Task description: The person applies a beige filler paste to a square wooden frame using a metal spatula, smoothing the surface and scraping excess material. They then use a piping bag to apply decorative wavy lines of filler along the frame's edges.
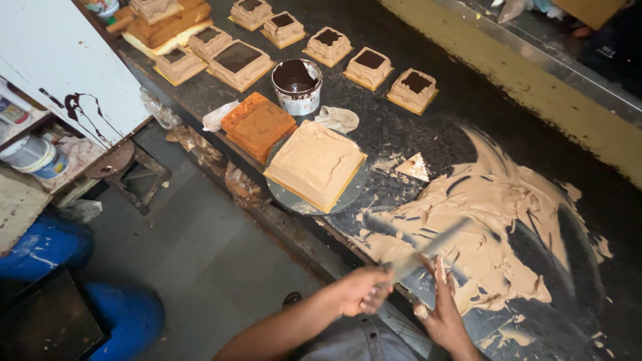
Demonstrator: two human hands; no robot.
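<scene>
Left hand (361, 291) clamped on the handle of a long palette knife (428, 249) — blade blurred, angled over the tan cream (488, 227) smeared across the dark desk (428, 134); right hand (445, 311) with fingers straight, together, touching the blade — square frosted cake (314, 164) well apart on its turntable

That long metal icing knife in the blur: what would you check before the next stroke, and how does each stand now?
1. Long metal icing knife held in left hand: ok.
2. Right hand at the blade: ok; its exact contact, cannot tell.
3. Blade clean: cannot tell, blurred.
4. Tan cream spread on the dark counter within reach: ok.
5. Square tan-iced cake sits on its round metal turntable: ok.
</scene>
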